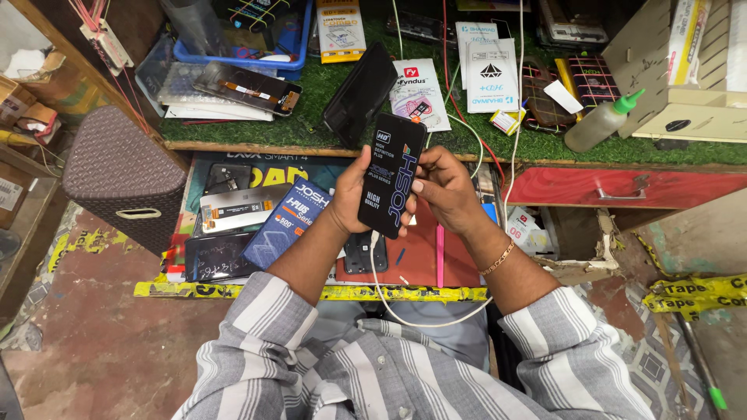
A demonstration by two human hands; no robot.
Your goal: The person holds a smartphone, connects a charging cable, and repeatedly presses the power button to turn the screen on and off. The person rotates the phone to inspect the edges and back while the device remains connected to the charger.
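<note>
My left hand (352, 204) is wrapped around a flat black phone screen (391, 174), with my thumb on one long edge and my fingers behind it, so it stands up in front of me and does not slip. My right hand (445, 189) is closed on the other long edge, and my fingertips (418, 187) press on the front, I think to steady it while I look at it. Both hands hold this one thing, up in the air, just above the front edge of the table (257, 132) with the green mat. I hold it by the edges, maybe so the shiny face stays clean. A white cable (424, 320) hangs down under my hands and loops over my lap. Below my hands there is a red pad (424, 260) on a low shelf, with a small black part (364, 253) lying flat on it. Just beside my left arm lies a blue box (286, 222), near a few more dark screens (214, 257), all laid flat so they are easy to grab. On the table, another black phone (359, 93) leans near some white paper packs (486, 74). Farther right a clear bottle (601, 123) with a green tip lies on its side. Well apart, on the left, stands a brown basket (128, 175) on the floor.
</note>
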